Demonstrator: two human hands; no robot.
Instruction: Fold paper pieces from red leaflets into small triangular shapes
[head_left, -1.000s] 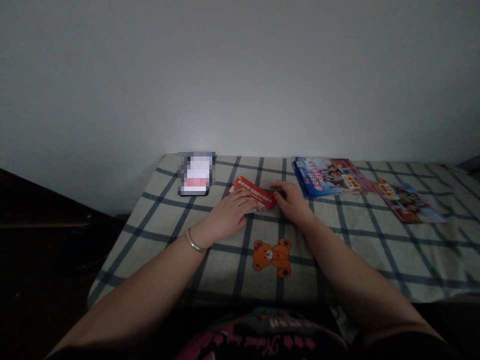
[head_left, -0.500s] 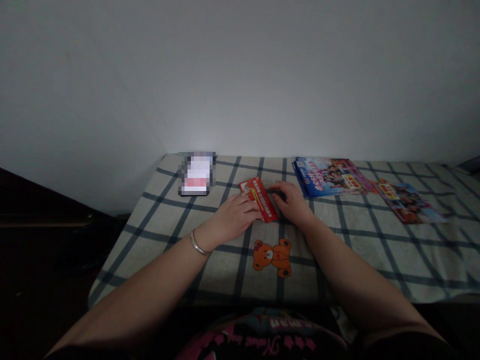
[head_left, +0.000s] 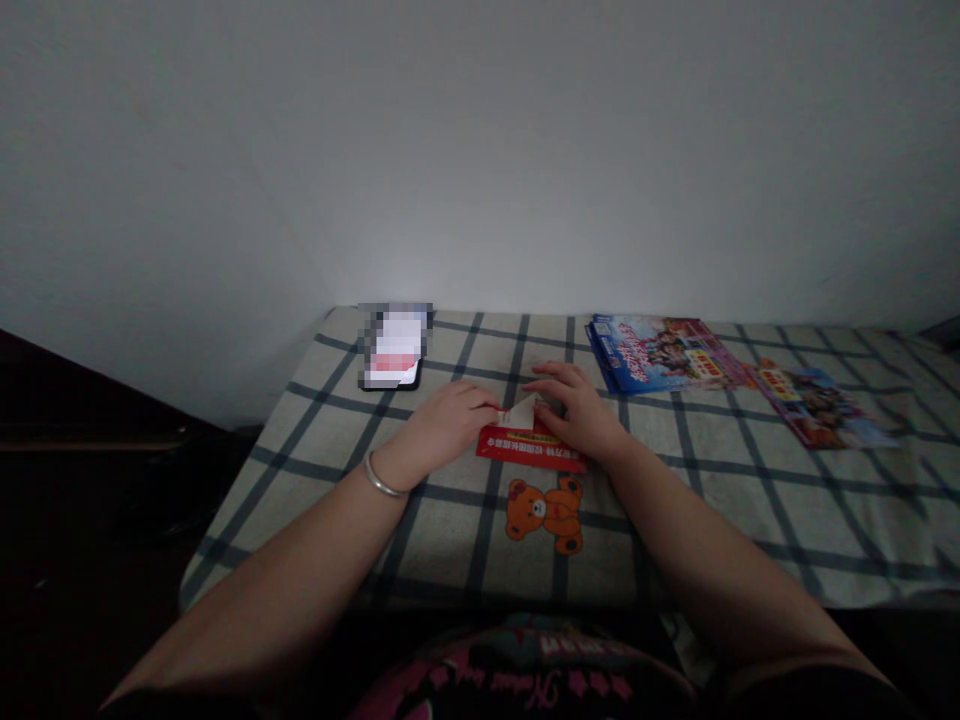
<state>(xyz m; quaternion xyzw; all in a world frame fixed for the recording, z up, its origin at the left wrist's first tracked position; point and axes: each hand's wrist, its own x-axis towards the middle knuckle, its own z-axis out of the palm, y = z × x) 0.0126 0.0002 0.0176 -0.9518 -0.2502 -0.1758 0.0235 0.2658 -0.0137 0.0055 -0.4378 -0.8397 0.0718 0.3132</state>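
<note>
A red printed leaflet (head_left: 529, 447), folded, lies on the checked tablecloth in front of me. A pale flap (head_left: 523, 411) stands up along its far side. My left hand (head_left: 456, 425) is closed on the leaflet's left end, fingertips pinching the corner by the flap. A silver bangle circles that wrist. At the right end, my right hand (head_left: 576, 408) has its thumb against the flap and its fingers curved above, gripping the paper. Part of the leaflet's right end is hidden under this hand. Just nearer to me is an orange bear picture (head_left: 545, 514) on the cloth.
A phone (head_left: 395, 347) with a lit, blurred screen lies at the back left. Blue and pink printed leaflets (head_left: 660, 352) are stacked at the back right, with another leaflet (head_left: 821, 402) beside them. A white wall (head_left: 510, 160) rises behind the checked tablecloth (head_left: 322, 470).
The red leaflet has turned from slanted to roughly crosswise and come nearer to me. A pale flap now shows. My left hand shifted slightly left; my right hand moved onto the paper.
</note>
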